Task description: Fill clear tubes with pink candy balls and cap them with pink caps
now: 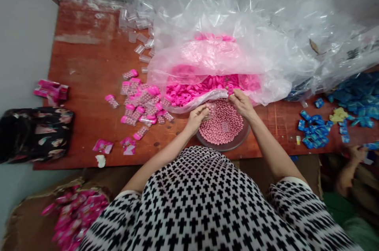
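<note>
My left hand (196, 119) is closed on a small clear container (211, 111) filled with pink beads, held over the left side of a dark bowl (233, 146). Pink beads (219, 130) fill that bowl, and another small container (225, 127) lies on them. In my right hand (242, 103), a bright pink cap (230, 89) is pinched between thumb and fingers above the bowl's far rim. Just beyond both hands, an open plastic bag (204, 95) holds many loose pink caps (189, 92). Left of it lies a heap of capped, bead-filled containers (142, 99).
Empty clear containers (142, 47) lie at the back left of the table (89, 65). A black patterned pouch (53, 134) and pink packets (103, 146) are at left. Below stands a carton (29, 215) of pink packets. Blue packets (316, 132) and another person's hand (357, 153) are at right.
</note>
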Tool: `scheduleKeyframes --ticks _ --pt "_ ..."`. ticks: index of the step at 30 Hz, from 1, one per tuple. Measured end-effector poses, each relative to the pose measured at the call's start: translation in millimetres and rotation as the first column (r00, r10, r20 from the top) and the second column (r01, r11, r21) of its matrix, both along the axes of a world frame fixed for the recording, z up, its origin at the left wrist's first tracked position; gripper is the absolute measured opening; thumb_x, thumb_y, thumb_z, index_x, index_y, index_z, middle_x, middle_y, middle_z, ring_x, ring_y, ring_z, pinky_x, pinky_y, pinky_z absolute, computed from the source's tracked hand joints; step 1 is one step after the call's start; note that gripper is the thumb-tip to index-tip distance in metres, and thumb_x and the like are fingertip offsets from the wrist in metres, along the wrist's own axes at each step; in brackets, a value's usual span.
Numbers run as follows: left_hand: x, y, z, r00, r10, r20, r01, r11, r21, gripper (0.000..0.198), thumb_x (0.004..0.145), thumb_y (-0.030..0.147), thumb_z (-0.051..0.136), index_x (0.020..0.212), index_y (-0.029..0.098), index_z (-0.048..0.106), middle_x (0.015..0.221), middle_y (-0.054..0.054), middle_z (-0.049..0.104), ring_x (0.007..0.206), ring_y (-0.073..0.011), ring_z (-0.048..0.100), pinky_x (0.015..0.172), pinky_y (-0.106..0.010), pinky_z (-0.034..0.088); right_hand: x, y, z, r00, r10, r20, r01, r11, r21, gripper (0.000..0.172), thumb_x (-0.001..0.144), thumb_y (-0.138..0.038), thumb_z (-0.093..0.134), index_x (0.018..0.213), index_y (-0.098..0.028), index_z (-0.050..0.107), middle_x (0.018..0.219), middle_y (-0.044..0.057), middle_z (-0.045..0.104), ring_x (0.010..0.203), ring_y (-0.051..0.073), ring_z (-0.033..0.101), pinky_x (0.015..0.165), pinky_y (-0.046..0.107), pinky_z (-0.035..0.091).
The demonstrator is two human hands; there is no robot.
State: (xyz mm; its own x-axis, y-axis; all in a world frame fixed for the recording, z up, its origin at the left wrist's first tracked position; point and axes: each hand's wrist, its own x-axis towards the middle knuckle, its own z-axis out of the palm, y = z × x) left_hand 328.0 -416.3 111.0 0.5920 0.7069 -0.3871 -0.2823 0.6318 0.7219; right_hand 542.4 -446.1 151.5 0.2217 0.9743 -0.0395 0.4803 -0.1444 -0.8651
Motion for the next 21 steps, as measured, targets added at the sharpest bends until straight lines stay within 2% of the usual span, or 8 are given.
scheduleKeyframes --ticks 2,4,8,12,14,17,21 --pt "1.2 -5.9 1.6 1.0 0.017 -0.022 -0.016 0.999 0.04 0.051 0.063 0.042 0.077 0.103 0.014 0.063 0.095 -0.005 0.068 0.081 -0.0149 0.065 0.079 -0.033 0.056 -23.6 -10.0 5.7 0.964 0.047 -0.261 -0.061 0.997 -0.045 0.037 0.087 -0.049 0.048 0.108 -0.021 0.059 0.073 -0.001 0.058 0.064 0.012 0.057 0.063 0.025 0.05" --pt "0.2 -10.5 4.0 0.998 0.031 -0.048 -0.027 0.996 0.087 0.05 0.062 0.042 0.077 0.101 0.013 0.064 0.098 -0.006 0.068 0.082 -0.0164 0.065 0.079 -0.035 0.056 -42.5 -17.9 12.0 0.946 0.042 -0.323 -0.057 0.998 -0.036 0.038 0.084 -0.048 0.054 0.109 -0.02 0.058 0.074 -0.002 0.059 0.062 0.01 0.056 0.06 0.023 0.049" --pt "-7.9 -15.2 9.8 0.989 0.048 -0.137 -0.012 0.968 0.252 0.048 0.063 0.042 0.075 0.1 0.012 0.066 0.098 -0.009 0.07 0.087 -0.0211 0.065 0.081 -0.037 0.054 -59.8 -30.9 26.4 0.99 0.045 -0.131 -0.044 0.999 0.01 0.03 0.084 -0.042 0.056 0.103 -0.019 0.063 0.088 0.002 0.064 0.068 0.011 0.058 0.065 0.024 0.049" --pt "-16.4 -19.1 12.9 0.978 0.067 -0.199 0.016 0.92 0.391 0.044 0.068 0.04 0.071 0.101 0.012 0.069 0.102 -0.011 0.069 0.095 -0.0239 0.064 0.087 -0.038 0.051 -55.8 -39.3 39.8 0.979 0.171 0.109 -0.177 0.983 0.049 0.031 0.08 -0.038 0.063 0.104 -0.019 0.065 0.1 0.006 0.065 0.083 0.016 0.06 0.074 0.028 0.048" --pt "-18.6 -22.2 13.3 0.974 0.083 -0.212 0.017 0.903 0.43 0.042 0.07 0.039 0.069 0.102 0.012 0.069 0.103 -0.01 0.069 0.097 -0.0239 0.063 0.088 -0.036 0.05 -52.8 -41.2 45.6 0.948 0.21 0.241 -0.23 0.971 0.058 0.029 0.08 -0.037 0.063 0.102 -0.019 0.066 0.095 0.007 0.066 0.084 0.017 0.059 0.077 0.029 0.047" --pt "-20.2 -26.7 14.2 0.969 0.103 -0.225 0.013 0.886 0.464 0.039 0.072 0.04 0.067 0.101 0.013 0.07 0.101 -0.009 0.07 0.094 -0.0227 0.064 0.085 -0.035 0.051 -54.9 -42.8 51.9 0.935 0.185 0.301 -0.234 0.963 0.132 0.028 0.086 -0.036 0.056 0.106 -0.019 0.064 0.091 0.006 0.066 0.082 0.016 0.059 0.076 0.028 0.047" --pt "-23.4 -30.8 17.0 0.965 0.114 -0.238 0.033 0.844 0.536 0.039 0.074 0.039 0.065 0.102 0.012 0.07 0.099 -0.01 0.071 0.089 -0.0222 0.066 0.081 -0.034 0.052 -69.7 -45.0 51.5 0.915 0.213 0.343 -0.288 0.94 0.184 0.028 0.09 -0.036 0.05 0.11 -0.02 0.061 0.098 0.006 0.066 0.088 0.016 0.059 0.08 0.029 0.046"
